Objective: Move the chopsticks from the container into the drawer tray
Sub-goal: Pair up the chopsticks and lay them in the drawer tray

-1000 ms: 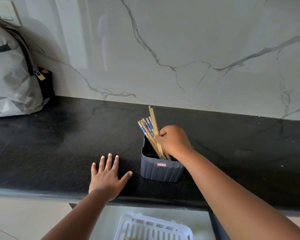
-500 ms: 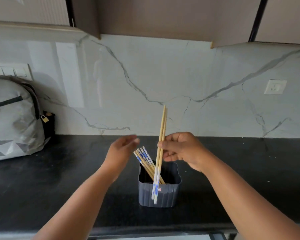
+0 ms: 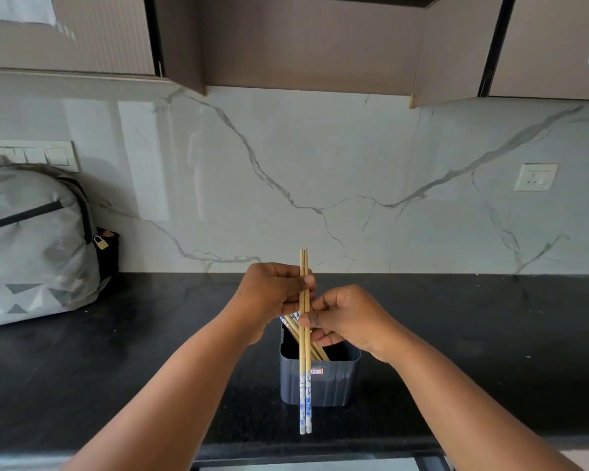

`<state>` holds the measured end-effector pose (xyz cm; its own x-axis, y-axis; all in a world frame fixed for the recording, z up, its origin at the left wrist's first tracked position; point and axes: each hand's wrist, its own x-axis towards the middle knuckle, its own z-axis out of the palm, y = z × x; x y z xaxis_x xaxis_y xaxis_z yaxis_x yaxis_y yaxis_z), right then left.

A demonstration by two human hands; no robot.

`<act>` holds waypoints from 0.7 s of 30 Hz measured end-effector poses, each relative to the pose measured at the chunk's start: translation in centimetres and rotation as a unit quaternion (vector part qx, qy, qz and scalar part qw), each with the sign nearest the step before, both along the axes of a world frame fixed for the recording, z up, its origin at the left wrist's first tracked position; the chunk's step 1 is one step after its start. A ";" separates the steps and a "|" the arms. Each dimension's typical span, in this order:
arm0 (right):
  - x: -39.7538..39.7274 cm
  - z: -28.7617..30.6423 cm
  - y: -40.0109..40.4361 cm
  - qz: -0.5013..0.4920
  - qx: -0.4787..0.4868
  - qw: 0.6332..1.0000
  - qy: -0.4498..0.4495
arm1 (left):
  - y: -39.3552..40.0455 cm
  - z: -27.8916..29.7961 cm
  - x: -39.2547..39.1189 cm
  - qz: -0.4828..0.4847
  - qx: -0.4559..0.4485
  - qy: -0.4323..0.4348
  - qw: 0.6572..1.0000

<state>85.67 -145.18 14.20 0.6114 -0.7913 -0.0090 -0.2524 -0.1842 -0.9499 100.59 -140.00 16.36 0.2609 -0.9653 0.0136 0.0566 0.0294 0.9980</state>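
Bamboo chopstick pair [image 3: 305, 351] stands upright above the grey container [image 3: 320, 382], pinched by left hand [image 3: 272, 297] and right hand [image 3: 344, 317]; uneven pinching could let one stick slip onto the table [image 3: 116, 368]

The dark container [image 3: 320, 379] carries a small red-and-white label [image 3: 316, 371] on its front wall; the print is too small to read. No other lettering shows.

Veined marble backsplash [image 3: 320, 171], black countertop [image 3: 116, 351], brown cabinets [image 3: 303, 39] overhead.
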 end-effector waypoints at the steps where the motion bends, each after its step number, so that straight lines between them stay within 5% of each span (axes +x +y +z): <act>1: 0.0 0.0 0.0 0.001 -0.001 1.000 0.001 | 0.0 0.0 0.0 0.000 0.003 0.002 1.000; 21: -0.1 -1.5 -1.1 0.000 0.005 1.000 0.018 | -1.1 -0.9 -0.2 0.008 0.034 0.038 0.999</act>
<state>85.57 -146.23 12.72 0.6105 -0.7911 -0.0382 -0.2860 -0.1752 -0.9421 100.38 -141.13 15.41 0.2742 -0.9589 -0.0730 0.1332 -0.0373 0.9904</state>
